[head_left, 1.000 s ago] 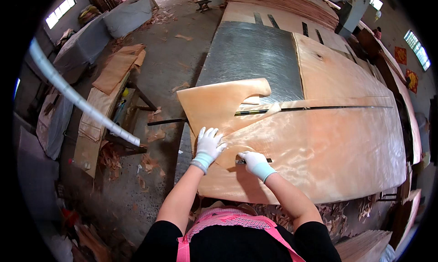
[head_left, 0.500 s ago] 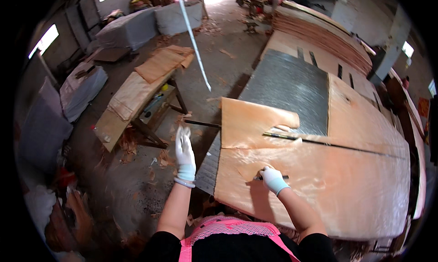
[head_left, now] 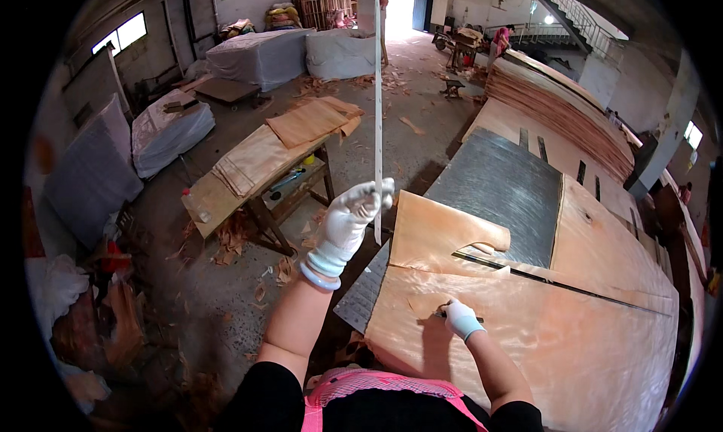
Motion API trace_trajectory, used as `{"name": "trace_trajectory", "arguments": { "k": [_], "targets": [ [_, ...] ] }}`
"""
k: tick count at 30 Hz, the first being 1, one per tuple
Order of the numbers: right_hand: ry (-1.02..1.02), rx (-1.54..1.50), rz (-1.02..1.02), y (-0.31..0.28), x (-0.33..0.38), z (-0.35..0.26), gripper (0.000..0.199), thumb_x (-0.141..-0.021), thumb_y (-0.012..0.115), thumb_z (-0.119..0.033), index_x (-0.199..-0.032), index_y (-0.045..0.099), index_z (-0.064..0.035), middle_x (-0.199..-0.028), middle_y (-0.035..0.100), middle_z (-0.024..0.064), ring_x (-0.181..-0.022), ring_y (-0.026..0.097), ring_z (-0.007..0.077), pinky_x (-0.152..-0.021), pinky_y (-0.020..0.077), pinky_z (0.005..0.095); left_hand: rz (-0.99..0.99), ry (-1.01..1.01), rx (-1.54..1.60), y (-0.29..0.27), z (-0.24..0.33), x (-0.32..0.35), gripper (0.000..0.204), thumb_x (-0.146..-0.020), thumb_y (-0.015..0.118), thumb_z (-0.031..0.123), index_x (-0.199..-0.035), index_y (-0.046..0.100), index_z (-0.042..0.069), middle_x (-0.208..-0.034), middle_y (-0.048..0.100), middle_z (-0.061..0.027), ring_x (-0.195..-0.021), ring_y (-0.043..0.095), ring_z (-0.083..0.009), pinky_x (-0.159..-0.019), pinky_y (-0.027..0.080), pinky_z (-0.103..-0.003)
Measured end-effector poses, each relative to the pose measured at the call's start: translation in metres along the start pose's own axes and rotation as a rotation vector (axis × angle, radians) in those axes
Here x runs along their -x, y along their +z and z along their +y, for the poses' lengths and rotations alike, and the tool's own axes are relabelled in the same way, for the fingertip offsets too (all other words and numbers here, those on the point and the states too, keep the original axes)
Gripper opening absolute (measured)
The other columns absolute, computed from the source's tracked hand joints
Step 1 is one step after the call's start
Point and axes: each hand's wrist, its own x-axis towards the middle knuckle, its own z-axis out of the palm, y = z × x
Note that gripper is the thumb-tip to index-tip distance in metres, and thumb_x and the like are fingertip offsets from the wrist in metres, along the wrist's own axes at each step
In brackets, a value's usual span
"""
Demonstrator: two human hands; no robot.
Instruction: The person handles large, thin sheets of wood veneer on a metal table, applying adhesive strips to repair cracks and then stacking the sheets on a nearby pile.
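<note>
Workshop; veneer sheet [head_left: 572,342] over grey table [head_left: 497,184].

Left hand [head_left: 350,217] white-gloved, raised high on a bare, nearly straight forearm, fingers pinched closed at the top. Right hand [head_left: 459,319] also white-gloved, held low and forward, palm down, fingers curled shut, elbow bent.

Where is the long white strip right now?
In the head view, the long white strip stands nearly upright at centre-left, pinched near its lower end by the raised left hand, just left of the curled veneer sheet.
</note>
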Motion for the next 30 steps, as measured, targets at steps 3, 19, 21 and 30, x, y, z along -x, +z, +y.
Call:
{"name": "trace_trajectory", "arguments": {
  "k": [3, 19, 21, 30],
  "targets": [
    [-0.018, 0.01, 0.016, 0.003, 0.0, 0.002, 0.031, -0.087, 0.053, -0.011, -0.11, 0.072, -0.019, -0.121, 0.061, 0.0136, -0.11, 0.062, 0.0341, -0.093, 0.0504, 0.0414, 0.164, 0.091, -0.236, 0.036, 0.009, 0.026, 0.026, -0.09, 0.071, 0.015, -0.109, 0.067, -0.002, -0.125, 0.061, -0.0198, -0.09, 0.06, -0.0097, -0.084, 0.048, -0.023],
    [-0.401, -0.738, 0.352, -0.103, 0.011, -0.105, 0.051, -0.081, 0.052, 0.006, -0.129, 0.061, -0.0085, -0.106, 0.069, 0.0132, -0.084, 0.064, 0.0233, -0.076, 0.0522, 0.0334, 0.444, -0.336, -0.243, 0.016, -0.126, 0.159, 0.019, -0.09, 0.067, 0.0, -0.108, 0.066, -0.005, -0.101, 0.07, -0.0095, -0.085, 0.064, -0.0127, -0.08, 0.053, -0.024],
    [-0.49, -0.881, 0.322, -0.131, 0.023, -0.149, 0.05, -0.084, 0.052, 0.01, -0.13, 0.061, -0.0064, -0.106, 0.07, 0.0061, -0.077, 0.061, 0.0108, -0.073, 0.0518, 0.0282, 0.459, -0.402, -0.275, 0.006, -0.148, 0.187, 0.017, -0.09, 0.068, 0.002, -0.107, 0.067, -0.003, -0.097, 0.069, -0.0056, -0.085, 0.063, -0.0127, -0.079, 0.051, -0.026],
    [-0.543, -1.114, 0.23, -0.142, 0.072, -0.202, 0.024, -0.096, 0.062, -0.015, -0.117, 0.068, -0.0039, -0.087, 0.07, -0.0007, -0.076, 0.059, 0.0048, -0.07, 0.0498, 0.0222, 0.303, -0.279, -0.854, -0.002, -0.162, 0.251, 0.014, -0.088, 0.065, 0.012, -0.095, 0.071, 0.001, -0.082, 0.064, -0.0093, -0.079, 0.062, -0.0221, -0.075, 0.048, -0.031]
  ]
}}
